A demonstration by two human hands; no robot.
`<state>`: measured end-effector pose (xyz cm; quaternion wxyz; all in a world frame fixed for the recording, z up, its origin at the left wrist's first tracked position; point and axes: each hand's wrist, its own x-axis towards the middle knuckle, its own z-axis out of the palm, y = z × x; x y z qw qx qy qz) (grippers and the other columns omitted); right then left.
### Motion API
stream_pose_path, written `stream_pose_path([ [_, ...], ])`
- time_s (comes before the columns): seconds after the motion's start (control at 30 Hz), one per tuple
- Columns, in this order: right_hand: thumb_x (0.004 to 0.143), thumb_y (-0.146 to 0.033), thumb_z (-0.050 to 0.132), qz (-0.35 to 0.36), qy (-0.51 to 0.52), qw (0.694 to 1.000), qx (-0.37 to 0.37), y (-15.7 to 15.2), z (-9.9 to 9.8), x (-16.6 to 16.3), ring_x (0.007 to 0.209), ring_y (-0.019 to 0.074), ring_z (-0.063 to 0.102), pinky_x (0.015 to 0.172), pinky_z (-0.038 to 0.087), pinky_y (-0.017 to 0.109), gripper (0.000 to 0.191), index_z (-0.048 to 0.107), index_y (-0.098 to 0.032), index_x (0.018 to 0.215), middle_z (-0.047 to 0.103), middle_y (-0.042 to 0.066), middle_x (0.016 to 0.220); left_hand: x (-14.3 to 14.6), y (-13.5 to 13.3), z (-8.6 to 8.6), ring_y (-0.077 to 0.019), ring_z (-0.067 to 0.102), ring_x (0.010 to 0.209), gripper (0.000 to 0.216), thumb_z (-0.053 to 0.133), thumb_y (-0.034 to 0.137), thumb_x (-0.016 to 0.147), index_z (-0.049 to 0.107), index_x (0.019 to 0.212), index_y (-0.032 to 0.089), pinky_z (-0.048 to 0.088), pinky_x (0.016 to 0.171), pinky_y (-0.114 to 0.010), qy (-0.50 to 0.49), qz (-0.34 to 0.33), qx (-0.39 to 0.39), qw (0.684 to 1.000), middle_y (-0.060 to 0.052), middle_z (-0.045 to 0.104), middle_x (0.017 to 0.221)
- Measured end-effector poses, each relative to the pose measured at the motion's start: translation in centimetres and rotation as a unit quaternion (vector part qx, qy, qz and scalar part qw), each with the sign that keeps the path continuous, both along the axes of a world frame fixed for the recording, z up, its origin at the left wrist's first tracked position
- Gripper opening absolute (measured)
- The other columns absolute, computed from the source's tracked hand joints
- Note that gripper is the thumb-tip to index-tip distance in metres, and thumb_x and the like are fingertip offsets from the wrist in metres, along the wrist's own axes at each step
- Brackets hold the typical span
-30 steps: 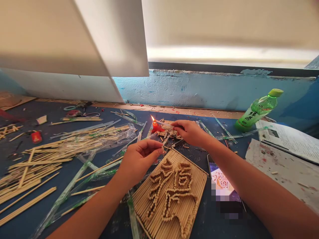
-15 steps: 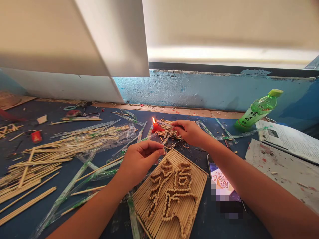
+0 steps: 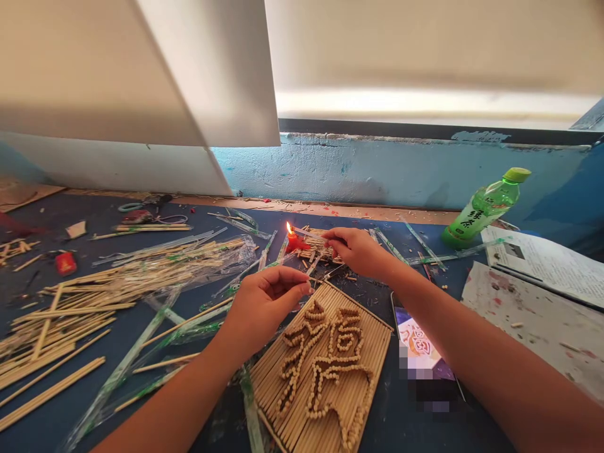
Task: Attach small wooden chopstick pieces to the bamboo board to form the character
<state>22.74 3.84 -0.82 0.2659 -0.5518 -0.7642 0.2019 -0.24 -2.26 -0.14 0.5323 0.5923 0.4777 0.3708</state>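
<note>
My right hand (image 3: 361, 251) pinches a thin pale stick (image 3: 306, 233) whose far tip reaches the flame of a small red candle (image 3: 292, 240) on the dark blue table. My left hand (image 3: 264, 301) hovers just above the top edge of a bamboo-stick board (image 3: 372, 352), thumb and forefinger closed on a tiny piece that is too small to make out. The board carries characters built from small round wood pieces (image 3: 330, 358). A short bundle of cut sticks (image 3: 321, 248) lies beside the candle, under my right hand.
A phone (image 3: 418, 355) showing a pattern lies right of the board. A green bottle (image 3: 486, 206) and stained papers (image 3: 542, 314) are at the right. Loose chopsticks and plastic wrappers (image 3: 117, 283) cover the left. A white panel (image 3: 141, 94) leans on the blue wall.
Both hands stay almost where they were, the stick tip still at the flame. Only the view has shifted slightly.
</note>
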Motion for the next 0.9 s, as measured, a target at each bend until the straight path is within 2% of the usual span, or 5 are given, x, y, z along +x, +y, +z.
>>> stream_pose_path([
  [0.4, 0.094, -0.027, 0.049, -0.001, 0.015, 1.0, -0.011, 0.1, -0.1, 0.0, 0.071, 0.0183, 0.062, 0.066, 0.043, 0.032, 0.028, 0.072, -0.023, 0.11, 0.073, 0.005, 0.083, 0.1, -0.2, 0.3, -0.0176, 0.071, 0.074, 0.018, 0.079, 0.033, 0.076, 0.074, 0.086, 0.02, 0.06, 0.066, -0.027, 0.015, 0.011, 0.013, 1.0, -0.004, 0.077, 0.083],
  [0.63, 0.092, -0.027, 0.051, 0.001, 0.095, 0.994, -0.052, 0.2, -0.2, 0.0, 0.07, 0.0179, 0.06, 0.065, 0.045, 0.032, 0.025, 0.071, -0.021, 0.107, 0.072, 0.005, 0.082, 0.1, 0.0, 0.1, -0.0165, 0.07, 0.075, 0.018, 0.081, 0.031, 0.074, 0.073, 0.085, 0.019, 0.06, 0.069, -0.027, -0.007, 0.015, -0.008, 1.0, -0.004, 0.076, 0.083],
  [0.8, 0.095, -0.023, 0.045, -0.011, 0.204, 0.971, -0.121, 0.0, 1.6, 0.4, 0.067, 0.014, 0.058, 0.06, 0.047, 0.029, 0.028, 0.063, -0.019, 0.116, 0.07, 0.009, 0.105, 0.0, 0.1, 0.0, -0.0187, 0.071, 0.078, 0.021, 0.081, 0.034, 0.074, 0.073, 0.087, 0.02, 0.061, 0.07, -0.029, -0.008, 0.009, 0.001, 1.0, -0.004, 0.076, 0.086],
  [0.9, 0.095, -0.021, 0.044, -0.034, 0.256, 0.951, -0.169, -1.6, 3.1, 1.8, 0.061, 0.0122, 0.052, 0.057, 0.046, 0.029, 0.025, 0.062, -0.021, 0.113, 0.065, 0.007, 0.098, 0.1, -0.1, 0.0, -0.0194, 0.071, 0.078, 0.022, 0.081, 0.035, 0.073, 0.074, 0.088, 0.021, 0.061, 0.069, -0.029, 0.007, 0.0, 0.001, 1.0, -0.005, 0.076, 0.088],
])
